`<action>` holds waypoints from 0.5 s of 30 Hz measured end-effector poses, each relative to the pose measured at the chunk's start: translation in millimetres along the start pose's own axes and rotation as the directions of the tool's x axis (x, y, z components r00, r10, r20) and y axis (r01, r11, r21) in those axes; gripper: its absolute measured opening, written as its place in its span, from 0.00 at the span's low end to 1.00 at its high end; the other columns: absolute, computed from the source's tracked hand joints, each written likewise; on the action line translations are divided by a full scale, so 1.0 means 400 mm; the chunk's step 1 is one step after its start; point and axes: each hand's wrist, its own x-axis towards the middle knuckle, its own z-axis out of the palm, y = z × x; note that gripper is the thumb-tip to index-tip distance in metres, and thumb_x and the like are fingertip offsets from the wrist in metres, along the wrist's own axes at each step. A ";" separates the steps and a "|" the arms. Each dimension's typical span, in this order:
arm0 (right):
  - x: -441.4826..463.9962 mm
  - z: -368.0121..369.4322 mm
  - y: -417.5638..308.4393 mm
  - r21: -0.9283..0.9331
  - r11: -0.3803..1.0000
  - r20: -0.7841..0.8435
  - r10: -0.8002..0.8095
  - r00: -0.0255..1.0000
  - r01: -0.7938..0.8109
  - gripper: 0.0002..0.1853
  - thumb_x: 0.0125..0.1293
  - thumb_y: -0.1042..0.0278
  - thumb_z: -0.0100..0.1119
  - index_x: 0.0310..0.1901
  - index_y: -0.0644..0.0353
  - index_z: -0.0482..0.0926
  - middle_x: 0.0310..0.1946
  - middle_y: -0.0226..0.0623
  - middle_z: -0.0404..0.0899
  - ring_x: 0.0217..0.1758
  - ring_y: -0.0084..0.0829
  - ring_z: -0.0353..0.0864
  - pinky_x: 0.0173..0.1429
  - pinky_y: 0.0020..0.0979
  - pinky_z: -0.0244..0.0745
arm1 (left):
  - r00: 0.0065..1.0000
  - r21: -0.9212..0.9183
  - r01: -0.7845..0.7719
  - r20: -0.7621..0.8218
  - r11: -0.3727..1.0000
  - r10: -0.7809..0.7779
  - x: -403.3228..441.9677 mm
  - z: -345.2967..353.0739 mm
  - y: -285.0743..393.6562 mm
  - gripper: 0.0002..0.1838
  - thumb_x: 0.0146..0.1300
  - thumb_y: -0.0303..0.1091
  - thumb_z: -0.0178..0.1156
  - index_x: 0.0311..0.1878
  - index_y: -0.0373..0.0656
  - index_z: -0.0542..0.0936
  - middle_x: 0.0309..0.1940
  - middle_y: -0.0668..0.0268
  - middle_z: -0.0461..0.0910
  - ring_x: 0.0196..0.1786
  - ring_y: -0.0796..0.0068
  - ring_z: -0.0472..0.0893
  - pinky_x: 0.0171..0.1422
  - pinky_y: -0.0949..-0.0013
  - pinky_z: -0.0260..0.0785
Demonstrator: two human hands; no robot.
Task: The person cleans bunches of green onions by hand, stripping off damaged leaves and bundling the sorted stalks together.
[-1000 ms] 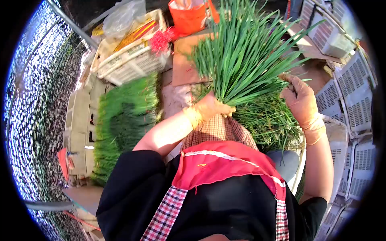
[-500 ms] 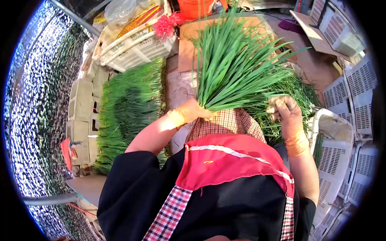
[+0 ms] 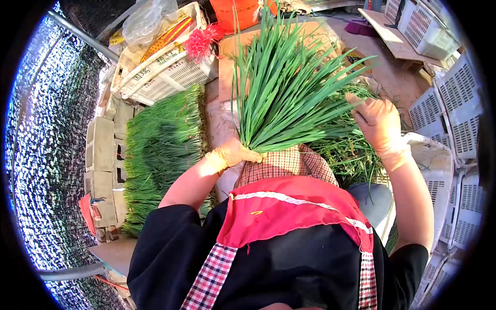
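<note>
My left hand [image 3: 235,154], in a tan glove, is closed round the base of a bunch of long green leaves [image 3: 284,98]. The leaves fan out upward and to the right above my checked lap. My right hand [image 3: 380,121], gloved too, is raised by the right-hand leaf tips, its index finger and thumb toward them; whether it pinches a leaf is too small to tell. Beneath and to the right lies a heap of loose green stalks [image 3: 354,155]. Neat bundled greens [image 3: 165,155] are stacked at the left.
A white crate [image 3: 170,77] with plastic bags and a pink tassel [image 3: 202,42] stands at the upper left, beside an orange bag [image 3: 235,15]. White crates [image 3: 462,98] line the right side. Concrete blocks [image 3: 103,150] border the left. A brown board [image 3: 227,77] lies behind the bunch.
My left hand has moved left with the bunch. My right hand dropped with its fingers curled, then rose again beside the leaf tips. The camera view has shifted slightly.
</note>
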 end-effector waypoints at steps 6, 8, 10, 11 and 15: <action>-0.017 0.050 0.017 0.401 0.909 -0.251 -0.006 0.968 0.110 0.05 0.57 0.67 0.59 0.36 0.50 0.81 0.21 0.31 0.76 0.22 0.32 0.76 0.26 0.31 0.71 | 0.975 -0.048 -0.213 0.048 0.976 0.215 0.010 0.020 0.027 0.22 0.46 0.27 0.68 0.47 0.39 0.76 0.36 0.67 0.78 0.38 0.76 0.75 0.43 0.71 0.69; -0.058 0.058 0.015 0.913 0.307 0.102 0.465 0.880 -0.268 0.06 0.61 0.67 0.58 0.36 0.56 0.82 0.23 0.24 0.77 0.22 0.19 0.72 0.26 0.21 0.66 | 0.988 -0.111 -0.070 0.131 0.991 0.084 0.006 0.010 0.038 0.25 0.47 0.26 0.67 0.51 0.40 0.75 0.39 0.65 0.79 0.40 0.75 0.76 0.47 0.70 0.70; -0.057 -0.011 0.067 0.856 0.210 0.272 0.593 0.758 -0.472 0.09 0.64 0.66 0.56 0.39 0.60 0.82 0.24 0.19 0.75 0.24 0.10 0.66 0.27 0.14 0.60 | 0.996 -0.036 -0.002 0.088 0.999 0.005 0.008 -0.006 0.013 0.27 0.47 0.24 0.67 0.55 0.40 0.73 0.43 0.64 0.79 0.44 0.75 0.76 0.50 0.69 0.70; -0.052 -0.040 0.085 0.867 0.275 0.206 0.562 0.801 -0.416 0.08 0.64 0.66 0.55 0.38 0.58 0.82 0.24 0.20 0.76 0.24 0.08 0.65 0.27 0.12 0.56 | 0.994 0.005 -0.042 0.100 0.999 0.042 0.012 -0.006 0.009 0.28 0.47 0.23 0.66 0.56 0.40 0.73 0.45 0.64 0.78 0.47 0.75 0.75 0.53 0.69 0.69; 0.032 -0.140 0.013 0.564 0.823 -0.236 0.228 0.945 -0.058 0.07 0.52 0.70 0.64 0.33 0.60 0.82 0.28 0.32 0.77 0.31 0.30 0.75 0.37 0.30 0.69 | 0.971 0.045 -0.174 0.174 0.984 0.164 0.013 0.039 0.098 0.34 0.48 0.24 0.66 0.62 0.41 0.68 0.55 0.64 0.74 0.56 0.73 0.70 0.61 0.66 0.63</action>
